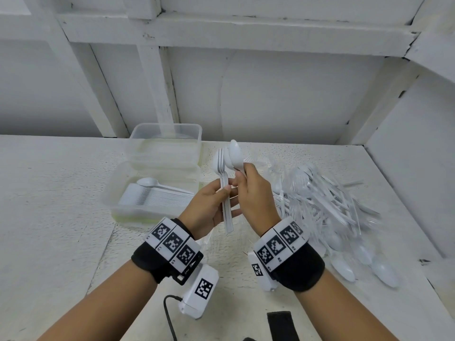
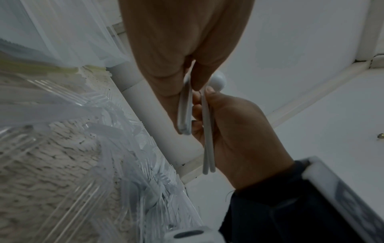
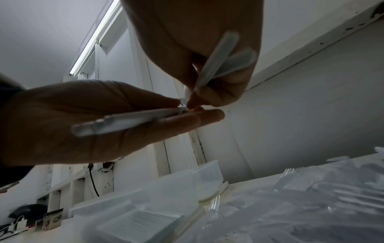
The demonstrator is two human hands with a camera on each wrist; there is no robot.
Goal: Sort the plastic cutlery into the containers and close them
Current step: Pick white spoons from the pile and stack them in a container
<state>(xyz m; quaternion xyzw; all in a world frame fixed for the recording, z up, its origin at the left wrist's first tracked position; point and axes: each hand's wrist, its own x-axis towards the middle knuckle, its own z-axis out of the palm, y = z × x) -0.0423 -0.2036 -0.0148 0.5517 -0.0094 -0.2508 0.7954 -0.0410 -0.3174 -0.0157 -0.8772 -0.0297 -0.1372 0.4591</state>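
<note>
My left hand [image 1: 227, 200] pinches a bundle of white forks [image 1: 225, 193] upright above the table, thumb on top, seen also as forks [image 3: 124, 121] in the right wrist view. Just to its right, my right hand [image 1: 240, 179] grips two white spoons [image 1: 235, 155] by their handles, bowls up, fingertips touching the left hand. A clear container [image 1: 110, 193] at centre left holds a neat stack of spoons [image 1: 152, 195]. Behind it stands a second clear container [image 1: 138, 134]; I cannot make out its contents. A loose pile of mixed cutlery [image 1: 320, 200] lies to the right.
A white battened wall runs along the back of the table, and a white side wall [image 1: 406, 193] closes in the right. A black strap [image 1: 283, 326] and a black cable [image 1: 170, 316] lie near the front edge. Bare tabletop [image 1: 49, 205] stretches to the left.
</note>
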